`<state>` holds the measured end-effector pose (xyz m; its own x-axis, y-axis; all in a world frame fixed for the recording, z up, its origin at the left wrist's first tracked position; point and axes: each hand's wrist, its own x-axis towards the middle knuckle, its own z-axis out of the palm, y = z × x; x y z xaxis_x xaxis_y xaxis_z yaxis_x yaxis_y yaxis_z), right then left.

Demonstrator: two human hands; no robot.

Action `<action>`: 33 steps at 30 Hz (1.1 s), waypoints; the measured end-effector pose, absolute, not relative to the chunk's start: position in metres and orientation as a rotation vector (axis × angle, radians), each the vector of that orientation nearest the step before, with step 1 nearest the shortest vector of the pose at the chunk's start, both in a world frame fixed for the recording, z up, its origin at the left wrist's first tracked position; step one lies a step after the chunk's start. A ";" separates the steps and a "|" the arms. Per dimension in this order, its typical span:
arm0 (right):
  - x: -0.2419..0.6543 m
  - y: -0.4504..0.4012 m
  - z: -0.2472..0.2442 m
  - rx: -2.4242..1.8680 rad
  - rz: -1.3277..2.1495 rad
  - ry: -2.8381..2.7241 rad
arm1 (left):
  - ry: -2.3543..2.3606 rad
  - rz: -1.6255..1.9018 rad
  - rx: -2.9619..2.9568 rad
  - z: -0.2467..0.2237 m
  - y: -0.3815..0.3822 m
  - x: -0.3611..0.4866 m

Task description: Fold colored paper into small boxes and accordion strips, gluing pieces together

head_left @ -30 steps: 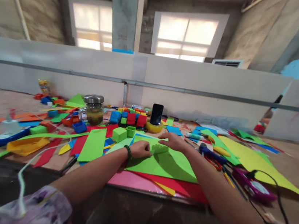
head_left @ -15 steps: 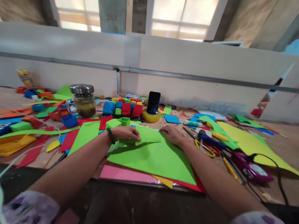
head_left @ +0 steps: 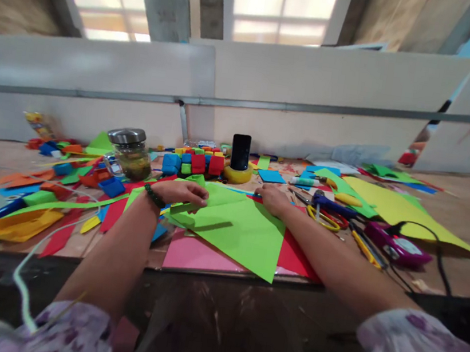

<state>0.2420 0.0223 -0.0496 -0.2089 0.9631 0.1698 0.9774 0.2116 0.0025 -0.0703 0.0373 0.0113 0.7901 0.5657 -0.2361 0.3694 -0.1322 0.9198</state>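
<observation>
A large light green sheet (head_left: 237, 228) lies turned at an angle over pink (head_left: 199, 252) and red (head_left: 297, 256) sheets at the table's front edge. My left hand (head_left: 184, 193), with a dark beaded bracelet at the wrist, is over the sheet's left part, its fingers curled together; what they hold, if anything, is hidden. At the sheet's upper right edge rests my right hand (head_left: 273, 198), fingers bent down onto it, their tips partly hidden. Behind my left hand is a small green folded piece (head_left: 195, 179).
A lidded glass jar (head_left: 131, 156) stands behind on the left. Colored foam cubes (head_left: 197, 163) and a phone (head_left: 240, 152) on a yellow tape roll (head_left: 237, 174) sit at the back middle. Right are scissors (head_left: 323, 218), a purple device (head_left: 397, 245) and a yellow sheet (head_left: 406, 219).
The green sheet has turned, its front corner now pointing toward me. My left hand has moved left and a little up. The view has tilted slightly.
</observation>
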 end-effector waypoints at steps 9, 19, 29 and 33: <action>0.231 0.006 -0.019 -1.934 -0.212 -2.229 | 0.591 0.612 1.295 -0.008 0.038 -0.043; 0.234 -0.023 0.004 -1.523 0.536 -2.522 | 0.622 0.874 1.099 -0.021 0.023 -0.008; 0.192 -0.015 -0.007 -1.158 1.009 -1.440 | 0.670 0.919 1.476 -0.031 -0.002 0.019; 0.211 0.002 -0.008 -1.163 0.957 -1.202 | 0.668 0.829 1.544 -0.027 -0.007 0.018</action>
<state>0.2111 0.0016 -0.0076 0.1426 0.9732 0.1803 0.0427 0.1760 -0.9835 0.0184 -0.0069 -0.0270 0.5809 0.8029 0.1336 -0.0407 -0.1353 0.9900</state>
